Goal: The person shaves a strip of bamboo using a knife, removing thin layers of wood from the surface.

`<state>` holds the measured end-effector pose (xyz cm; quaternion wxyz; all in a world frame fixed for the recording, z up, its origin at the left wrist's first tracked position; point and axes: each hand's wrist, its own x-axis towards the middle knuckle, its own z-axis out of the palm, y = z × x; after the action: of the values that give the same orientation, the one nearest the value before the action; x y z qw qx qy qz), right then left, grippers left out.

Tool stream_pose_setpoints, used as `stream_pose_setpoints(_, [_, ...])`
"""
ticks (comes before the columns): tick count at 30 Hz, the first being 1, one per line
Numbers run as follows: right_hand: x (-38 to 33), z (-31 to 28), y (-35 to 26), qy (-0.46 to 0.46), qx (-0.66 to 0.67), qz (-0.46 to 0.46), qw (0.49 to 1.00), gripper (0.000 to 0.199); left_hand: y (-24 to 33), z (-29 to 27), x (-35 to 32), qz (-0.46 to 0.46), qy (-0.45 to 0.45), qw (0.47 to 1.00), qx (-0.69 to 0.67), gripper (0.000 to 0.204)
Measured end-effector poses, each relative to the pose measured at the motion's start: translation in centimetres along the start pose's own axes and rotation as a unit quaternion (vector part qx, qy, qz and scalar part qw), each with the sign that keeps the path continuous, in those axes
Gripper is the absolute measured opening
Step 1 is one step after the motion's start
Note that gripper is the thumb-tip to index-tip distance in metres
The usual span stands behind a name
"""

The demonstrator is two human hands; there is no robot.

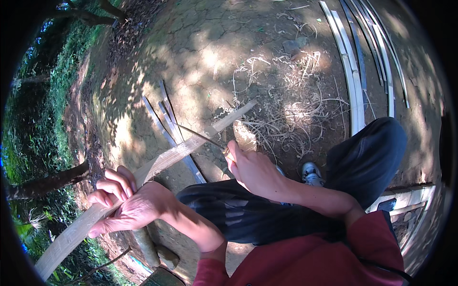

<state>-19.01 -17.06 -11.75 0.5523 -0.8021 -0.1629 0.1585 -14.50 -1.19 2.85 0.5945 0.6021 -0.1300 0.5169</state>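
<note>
A long, pale, flat wooden strip (174, 155) runs slantwise from the lower left to the middle of the view. My left hand (138, 205) is closed around its lower part, fingers over the far edge and thumb along the near edge. In my right hand (255, 172) is a knife (198, 135), its handle mostly hidden by my closed fingers. The thin blade points up and left across the strip's upper part; whether it touches the wood I cannot tell. A paler patch with thin raised fibres shows on the strip between my hands.
Curly wood shavings (296, 114) litter the ground ahead of my shoe (312, 172). Several long strips (353, 81) lie at the far right, and shorter ones (167, 121) lie beneath the held strip. A log (146, 245) is at lower left; green plants (71, 62) border the left.
</note>
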Motion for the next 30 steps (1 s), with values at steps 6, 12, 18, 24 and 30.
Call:
stream_pose_setpoints(6, [0.5, 0.5, 2.0, 0.013, -0.025, 0.022, 0.999, 0.026, -0.6, 0.0, -1.6, -0.012, -0.136, 0.986, -0.093, 0.063])
stream_pose_setpoints(12, [0.4, -0.4, 0.8, -0.010, -0.027, 0.015, 0.999, 0.027, 0.7, 0.1, -1.0, -0.024, -0.081, 0.994, -0.065, 0.064])
stream_pose_setpoints(18, [0.5, 1.1, 3.4, 0.037, -0.065, 0.064, 0.995, 0.023, 0.2, 1.2, -2.2, -0.011, -0.132, 0.981, -0.142, 0.062])
stream_pose_setpoints(24, [1.5, 0.3, 4.9, 0.012, -0.054, 0.103, 0.993, 0.028, 0.6, 0.4, -1.6, -0.026, -0.103, 0.993, -0.053, 0.065])
stream_pose_setpoints(30, [1.4, 1.1, 5.3, 0.021, -0.040, 0.111, 0.993, 0.033, 0.8, 1.1, -2.2, -0.044, -0.102, 0.988, -0.105, 0.065])
